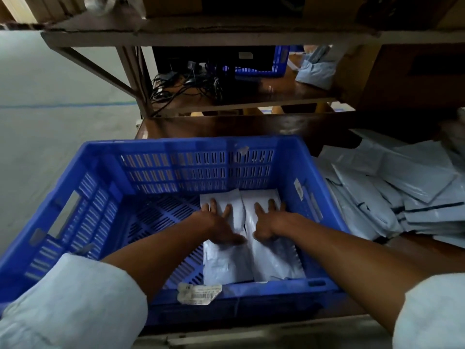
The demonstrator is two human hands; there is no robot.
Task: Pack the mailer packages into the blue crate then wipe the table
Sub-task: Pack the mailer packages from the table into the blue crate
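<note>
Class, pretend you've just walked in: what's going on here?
A person reaches into the blue crate, both hands flat on two grey mailers lying side by side on its floor: the left hand on the left mailer, the right hand on the right mailer. A pile of mailers lies on the table, right of the crate.
</note>
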